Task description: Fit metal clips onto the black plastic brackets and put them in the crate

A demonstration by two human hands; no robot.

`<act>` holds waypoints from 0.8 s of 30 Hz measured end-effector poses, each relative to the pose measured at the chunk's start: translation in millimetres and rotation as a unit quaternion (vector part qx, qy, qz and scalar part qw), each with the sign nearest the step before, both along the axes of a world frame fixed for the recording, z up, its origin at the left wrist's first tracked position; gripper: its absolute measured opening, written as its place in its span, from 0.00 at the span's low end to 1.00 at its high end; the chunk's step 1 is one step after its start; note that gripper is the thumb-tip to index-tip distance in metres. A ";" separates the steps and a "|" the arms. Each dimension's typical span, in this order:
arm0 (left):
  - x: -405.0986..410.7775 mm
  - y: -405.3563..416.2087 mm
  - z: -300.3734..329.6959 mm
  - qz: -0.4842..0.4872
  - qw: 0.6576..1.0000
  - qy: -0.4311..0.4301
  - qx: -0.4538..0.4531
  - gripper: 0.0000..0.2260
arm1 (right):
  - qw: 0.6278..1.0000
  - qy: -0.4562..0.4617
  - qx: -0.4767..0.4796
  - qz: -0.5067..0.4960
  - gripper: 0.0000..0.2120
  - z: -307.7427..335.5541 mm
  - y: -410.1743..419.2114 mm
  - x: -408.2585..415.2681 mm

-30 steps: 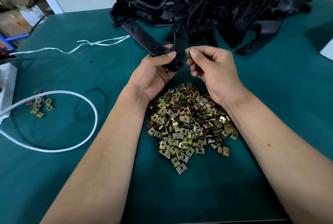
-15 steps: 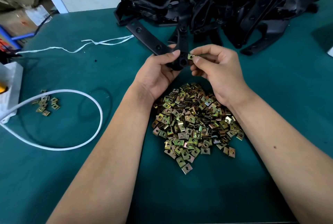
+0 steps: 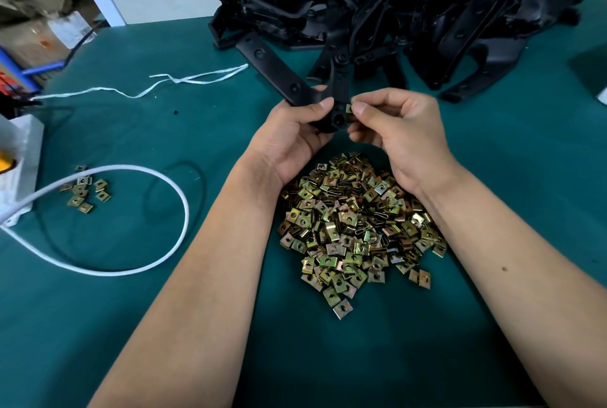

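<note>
My left hand (image 3: pixel 297 135) grips a V-shaped black plastic bracket (image 3: pixel 272 67) at its corner, thumb on top, with one arm of the bracket slanting up to the left. My right hand (image 3: pixel 399 131) pinches a small brass-coloured metal clip (image 3: pixel 348 108) between thumb and forefinger and holds it against the bracket's right edge, just above a round hole. Under my wrists a large heap of the same clips (image 3: pixel 354 230) lies on the green table. A big pile of black brackets (image 3: pixel 410 10) fills the far side. No crate is in view.
A few loose clips (image 3: pixel 86 192) lie at the left inside a loop of white cord (image 3: pixel 138 220). White string (image 3: pixel 157 85) trails across the green tabletop (image 3: pixel 512 161). A white box (image 3: pixel 19 158) sits at the left edge, shelving with cartons behind it.
My right hand has brought the clip from near its fingertips up against the bracket's right edge. The bracket stays in my left hand, and the view has shifted slightly.
</note>
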State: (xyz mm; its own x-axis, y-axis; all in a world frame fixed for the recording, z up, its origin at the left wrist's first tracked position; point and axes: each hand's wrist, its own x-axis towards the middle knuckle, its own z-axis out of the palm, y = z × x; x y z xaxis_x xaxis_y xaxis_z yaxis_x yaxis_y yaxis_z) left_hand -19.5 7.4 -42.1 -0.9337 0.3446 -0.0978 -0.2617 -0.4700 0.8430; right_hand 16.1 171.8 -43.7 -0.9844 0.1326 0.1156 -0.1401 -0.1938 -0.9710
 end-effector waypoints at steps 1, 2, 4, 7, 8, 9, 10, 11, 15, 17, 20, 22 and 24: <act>0.5 0.5 0.0 -0.002 1.000 0.000 0.008 0.07 | 1.000 0.002 0.008 -0.005 0.05 0.2 -0.1 0.3; 1.0 1.7 0.0 -0.005 1.000 -0.001 0.020 0.07 | 1.000 0.007 0.017 -0.011 0.07 0.3 -0.3 0.7; 2.8 4.8 0.3 -0.009 0.999 -0.002 0.048 0.08 | 0.999 0.019 0.033 -0.022 0.11 0.5 -0.3 1.3; 5.6 9.7 2.1 -0.003 0.996 -0.004 0.087 0.12 | 0.998 0.037 0.046 -0.030 0.13 0.7 0.1 1.3; 6.5 11.3 3.0 0.000 0.995 -0.010 0.101 0.15 | 0.997 0.042 0.049 -0.031 0.13 0.7 0.4 1.1; 7.3 12.8 3.6 0.003 0.994 -0.015 0.111 0.17 | 0.997 0.047 0.053 -0.032 0.12 0.6 0.8 0.9; 7.9 14.0 3.9 0.004 0.993 -0.018 0.118 0.18 | 0.997 0.051 0.057 -0.033 0.12 0.5 1.3 0.8; 8.5 14.9 4.4 0.004 0.993 -0.020 0.120 0.18 | 0.996 0.054 0.060 -0.034 0.12 0.5 1.9 0.9; 11.2 16.4 7.7 -0.006 0.992 -0.030 0.126 0.21 | 0.996 0.061 0.051 -0.032 0.11 0.8 1.8 1.4; 11.8 17.4 8.1 -0.012 0.991 -0.033 0.131 0.22 | 0.997 0.064 0.044 -0.029 0.10 0.9 1.5 1.4; 10.6 19.1 5.8 -0.010 0.991 -0.039 0.129 0.19 | 0.997 0.062 0.036 -0.029 0.09 1.0 1.1 1.9; 9.2 19.3 4.8 -0.005 0.992 -0.036 0.123 0.19 | 0.999 0.036 0.020 -0.034 0.08 0.2 -0.4 1.6; 8.2 18.1 5.1 -0.001 0.992 -0.030 0.121 0.18 | 0.999 -0.004 0.011 -0.040 0.05 -0.8 -2.8 0.5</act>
State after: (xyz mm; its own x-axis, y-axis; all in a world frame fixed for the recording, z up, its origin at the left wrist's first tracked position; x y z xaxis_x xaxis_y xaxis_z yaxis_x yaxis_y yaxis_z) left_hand -11.3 25.5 -37.0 -0.9282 0.3661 -0.0662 -0.3082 -0.6569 0.6881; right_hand 16.6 169.0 -44.6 -0.9717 0.2075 0.1125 -0.1473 -0.1606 -0.9760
